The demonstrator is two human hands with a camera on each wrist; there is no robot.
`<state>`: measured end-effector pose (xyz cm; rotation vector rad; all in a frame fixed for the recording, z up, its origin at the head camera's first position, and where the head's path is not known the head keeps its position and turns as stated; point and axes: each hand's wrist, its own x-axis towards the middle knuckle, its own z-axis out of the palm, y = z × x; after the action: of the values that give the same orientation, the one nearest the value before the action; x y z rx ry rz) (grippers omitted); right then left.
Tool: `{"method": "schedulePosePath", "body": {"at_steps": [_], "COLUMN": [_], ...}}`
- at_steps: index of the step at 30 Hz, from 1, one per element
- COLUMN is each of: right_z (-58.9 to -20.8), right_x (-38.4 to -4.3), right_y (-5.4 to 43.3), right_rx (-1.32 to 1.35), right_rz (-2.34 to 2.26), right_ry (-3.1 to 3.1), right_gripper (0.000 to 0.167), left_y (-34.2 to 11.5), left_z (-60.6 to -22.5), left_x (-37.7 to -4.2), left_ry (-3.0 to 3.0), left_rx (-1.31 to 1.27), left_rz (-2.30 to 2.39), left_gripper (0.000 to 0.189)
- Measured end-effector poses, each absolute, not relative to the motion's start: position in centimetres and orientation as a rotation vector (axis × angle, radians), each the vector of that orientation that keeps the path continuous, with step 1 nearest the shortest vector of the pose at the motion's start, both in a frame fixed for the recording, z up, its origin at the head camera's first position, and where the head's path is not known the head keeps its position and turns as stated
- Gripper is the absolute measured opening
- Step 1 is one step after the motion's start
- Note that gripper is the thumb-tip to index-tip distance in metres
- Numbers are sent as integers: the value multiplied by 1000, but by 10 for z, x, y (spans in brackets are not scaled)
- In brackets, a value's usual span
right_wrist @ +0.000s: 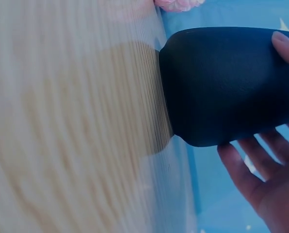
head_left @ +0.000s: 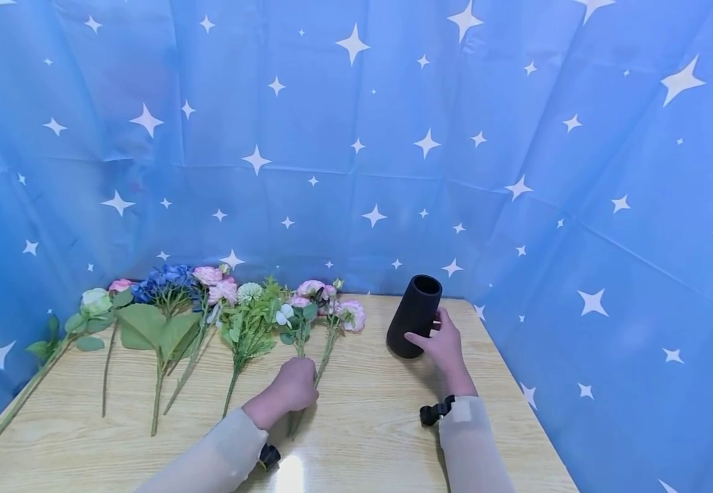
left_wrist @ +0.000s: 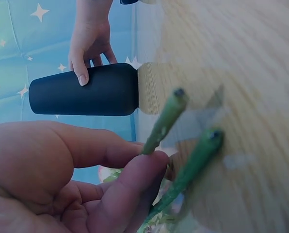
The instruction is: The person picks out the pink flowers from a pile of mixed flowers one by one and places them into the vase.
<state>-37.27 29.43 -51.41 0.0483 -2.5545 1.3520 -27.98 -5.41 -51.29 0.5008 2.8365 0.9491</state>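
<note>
My left hand pinches the stem of a sprig with a white flower and green leaves. In the left wrist view the held stem pokes out past thumb and finger. A second green stem runs just beside it; in the head view a pink flower on a long stem lies right next to the hand. On the right, my right hand grips a tall black vase, thumb on one side and fingers on the other. The vase stands on the table, its round mouth upward.
Left of the hands, more flowers lie in a row on the wooden table: a leafy green bunch, a blue hydrangea, pink blooms and a pale green rose. A blue star-patterned curtain hangs behind and along both sides.
</note>
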Motion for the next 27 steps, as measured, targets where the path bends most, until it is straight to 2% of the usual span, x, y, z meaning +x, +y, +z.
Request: {"method": "schedulePosePath", "body": {"at_steps": [12, 14, 18, 22, 27], "right_z": [-510, -510, -509, -508, -505], "right_x": [-370, -370, -369, -369, -371], "right_y": [294, 294, 294, 293, 293], "right_rx": [42, 36, 18, 9, -1], "right_rz": [1395, 1395, 1404, 1421, 1444], "right_ry": [-2521, -2516, -2503, -2492, -2445], "right_gripper": [75, 75, 74, 75, 74], "left_y": [-56, -57, -57, -57, -56], "left_z": [-512, -511, -510, -509, -507], "left_x": [-281, -281, -282, -283, -283], "left_ry": [2692, 2675, 2652, 2630, 2616], "left_rx": [404, 391, 379, 382, 406], "left_rz": [1159, 1175, 1212, 1263, 1328], "left_gripper": [49, 41, 11, 22, 24]}}
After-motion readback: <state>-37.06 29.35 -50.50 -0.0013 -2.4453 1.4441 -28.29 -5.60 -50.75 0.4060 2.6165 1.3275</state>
